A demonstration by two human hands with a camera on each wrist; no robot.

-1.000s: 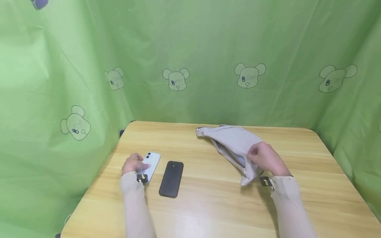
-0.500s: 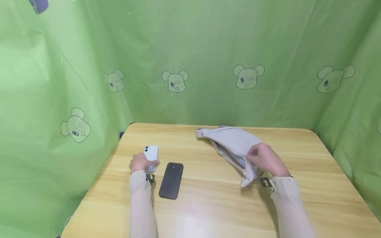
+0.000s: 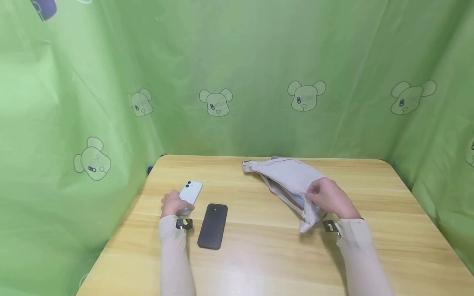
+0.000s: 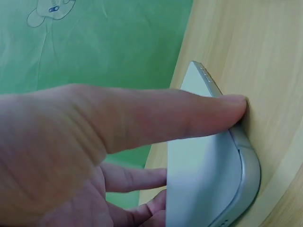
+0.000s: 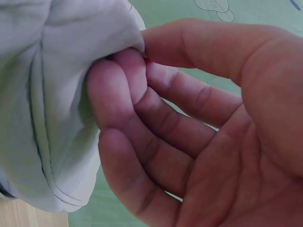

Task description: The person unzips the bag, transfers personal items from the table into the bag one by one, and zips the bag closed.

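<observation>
On the table's left side my left hand (image 3: 175,204) grips a pale blue smartphone (image 3: 191,191) by its long edges, camera side up. In the left wrist view the thumb (image 4: 208,111) lies along one edge of the smartphone (image 4: 203,165), with fingers at the opposite edge. My right hand (image 3: 329,197) pinches the edge of a light grey fabric bag (image 3: 292,174), whose zipped mouth gapes. The right wrist view has thumb and fingertips (image 5: 110,90) on a fold of the bag's cloth (image 5: 71,42). A black smartphone (image 3: 213,226) lies between the hands, nearer the left.
Everything rests on a light wooden table (image 3: 259,255) with rounded far corners. Green curtain (image 3: 259,49) printed with bear faces surrounds the table at the back and sides. The bag's strap end (image 3: 249,165) points toward the far left.
My left hand has shifted right and a little away from me, carrying the pale smartphone, which first turned upright and then tilted right again. The right hand and bag stay put.
</observation>
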